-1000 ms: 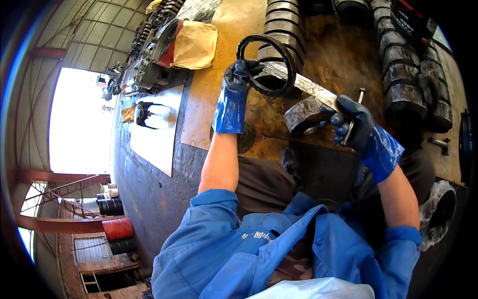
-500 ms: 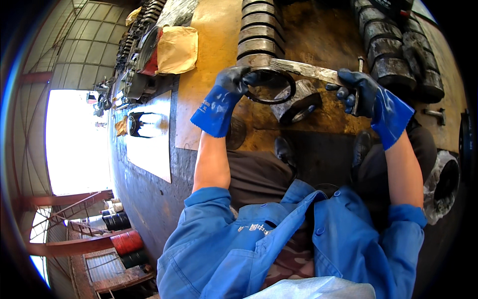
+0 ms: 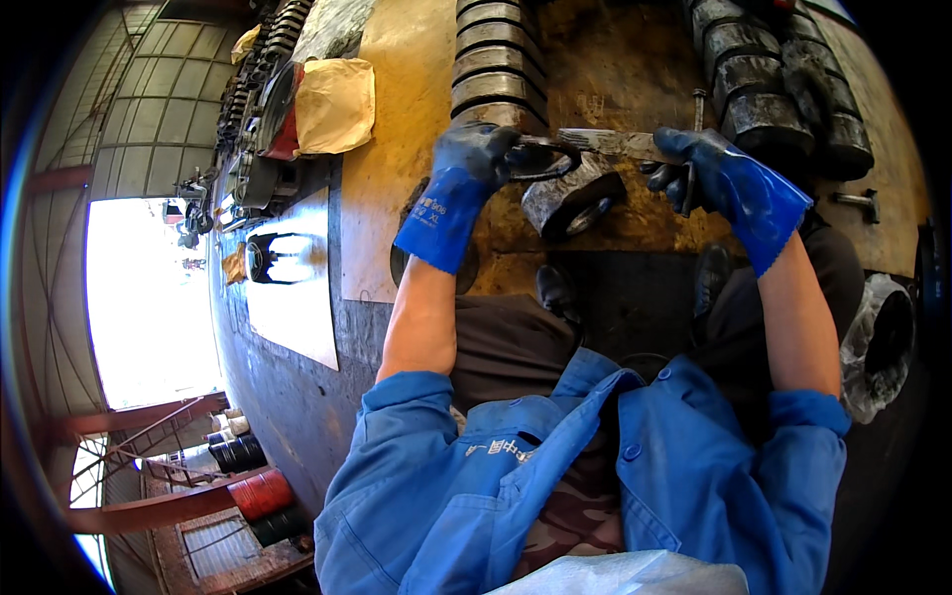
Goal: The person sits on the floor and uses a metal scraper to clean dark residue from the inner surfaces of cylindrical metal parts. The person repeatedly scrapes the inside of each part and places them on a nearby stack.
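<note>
My left hand (image 3: 472, 159), in a blue and dark rubber glove, is closed on the side of a dark metal ring (image 3: 567, 157), held tilted above the work sheet. My right hand (image 3: 706, 171), gloved alike, grips a flat, greasy metal bar (image 3: 620, 144) that points left, its end close to the ring's rim. Whether the two touch I cannot tell. A thin rod with a small head (image 3: 699, 103) shows above the right hand; its middle is hidden. Below the bar, a short thick metal cylinder (image 3: 573, 193) lies tipped on the sheet.
A row of metal rings (image 3: 499, 61) stretches away beyond my left hand. More rows of thick rings (image 3: 751, 77) lie at the far right, with a bolt-like piece (image 3: 859, 201) nearby. A plastic-wrapped ring (image 3: 877, 347) stands right of my legs. Brown paper (image 3: 337, 104) lies far left.
The ring has tilted from showing its open face to nearly edge-on, as my left hand turned. The bar is now more level, and its end sits nearer the ring's right side.
</note>
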Available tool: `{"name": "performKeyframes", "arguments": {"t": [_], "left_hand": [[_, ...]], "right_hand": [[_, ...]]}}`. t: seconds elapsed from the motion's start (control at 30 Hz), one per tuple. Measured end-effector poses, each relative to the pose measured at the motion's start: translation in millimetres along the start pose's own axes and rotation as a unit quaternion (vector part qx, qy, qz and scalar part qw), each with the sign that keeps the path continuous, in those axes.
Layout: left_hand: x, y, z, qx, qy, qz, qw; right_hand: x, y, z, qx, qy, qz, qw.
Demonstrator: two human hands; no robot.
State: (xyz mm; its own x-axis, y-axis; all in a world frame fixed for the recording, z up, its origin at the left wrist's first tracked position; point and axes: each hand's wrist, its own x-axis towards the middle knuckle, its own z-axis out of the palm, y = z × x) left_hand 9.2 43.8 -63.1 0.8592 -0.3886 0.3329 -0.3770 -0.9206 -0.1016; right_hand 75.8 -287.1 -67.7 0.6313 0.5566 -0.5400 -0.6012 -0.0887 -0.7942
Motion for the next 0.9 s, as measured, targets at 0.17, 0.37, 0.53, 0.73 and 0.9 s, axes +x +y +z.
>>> {"name": "performKeyframes", "arguments": {"t": [0.17,0.37,0.53,0.73,0.9], "left_hand": [[7,24,6,0.000,-0.097,-0.024,0.995],[-2,14,7,-0.048,-0.010,-0.228,0.972],[-6,-19,27,-0.386,0.115,-0.366,0.839],[-9,-4,21,-0.565,0.140,-0.403,0.706],[2,18,19,-0.515,0.129,-0.405,0.745]], "right_hand": [[-9,-4,0,-0.015,-0.042,-0.010,0.999],[2,-10,-10,0.053,-0.080,-0.019,0.995],[4,-12,-21,0.092,-0.102,0.016,0.990],[13,10,5,0.063,-0.023,0.009,0.998],[33,14,4,0.250,-0.065,0.027,0.966]]}}
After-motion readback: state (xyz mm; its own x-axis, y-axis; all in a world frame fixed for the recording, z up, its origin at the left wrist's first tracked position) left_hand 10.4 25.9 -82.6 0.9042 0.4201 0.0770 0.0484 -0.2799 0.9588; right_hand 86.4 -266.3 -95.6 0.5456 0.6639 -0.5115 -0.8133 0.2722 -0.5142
